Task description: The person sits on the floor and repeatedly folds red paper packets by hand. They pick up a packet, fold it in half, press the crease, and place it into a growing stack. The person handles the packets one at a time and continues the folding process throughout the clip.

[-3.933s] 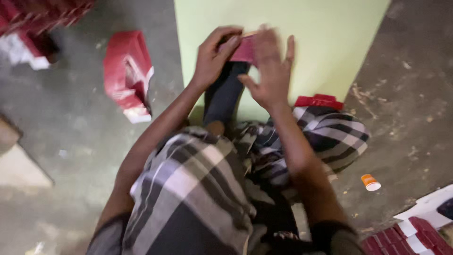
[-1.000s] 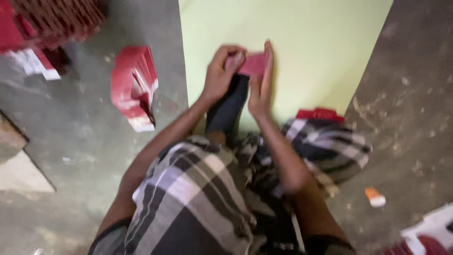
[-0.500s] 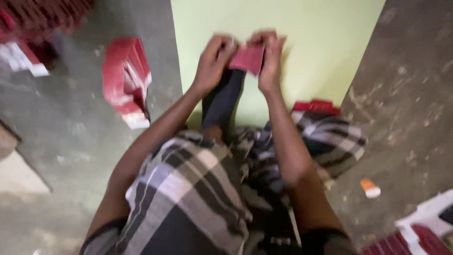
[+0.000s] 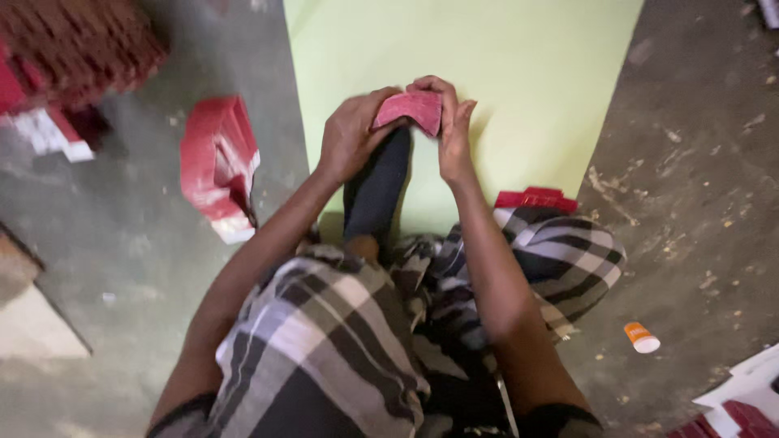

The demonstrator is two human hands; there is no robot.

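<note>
Red, one small folded card (image 4: pixel 410 109) sits clasped in both grips, left hand (image 4: pixel 350 136) and right hand (image 4: pixel 451 134).

Card stack (image 4: pixel 217 166) left of sheet (image 4: pixel 519 89)

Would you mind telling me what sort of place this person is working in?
Probably a small floor-level packaging workshop: a bare concrete floor, stacks of red cartons, a pale green sheet, and both hands folding a red card piece.
</note>
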